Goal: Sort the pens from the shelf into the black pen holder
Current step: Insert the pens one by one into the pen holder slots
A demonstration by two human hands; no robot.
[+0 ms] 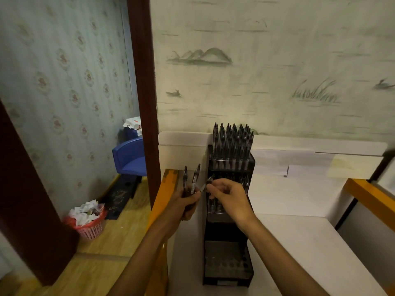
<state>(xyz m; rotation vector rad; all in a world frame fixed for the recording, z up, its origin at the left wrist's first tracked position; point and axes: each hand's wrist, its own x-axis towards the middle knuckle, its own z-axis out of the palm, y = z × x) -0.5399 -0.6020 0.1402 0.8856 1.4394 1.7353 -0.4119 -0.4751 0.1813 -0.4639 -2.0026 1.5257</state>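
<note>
- A white shelf [288,231] with an orange edge is seen against a wall [277,60] painted with hills and reeds; a dark wooden post [143,82] stands at its left end.
- On the floor at left, a pink basket [90,229] is filled with crumpled paper, and a blue chair [130,157] stands farther back beside the post.
- A tall black holder [227,253] stands on the shelf, between the two forearms, in stepped tiers.
- Its top tier is packed with dark pens [233,142], upright, clicker ends up. A few pens are seen in the middle tier, partly hidden by the right hand [229,196]. The lowest tier's contents are too blurred to tell.
- Two pens [191,181] are gripped in the left hand [188,201], just left of the holder, fingers curled round the lower barrels; their long axes run near upright, tops up and slightly splayed.
- One pen [207,183] is pinched between thumb and fingertips of the right hand, in front of the middle tier; it lies tilted, one end towards the left hand, and is blurred.
</note>
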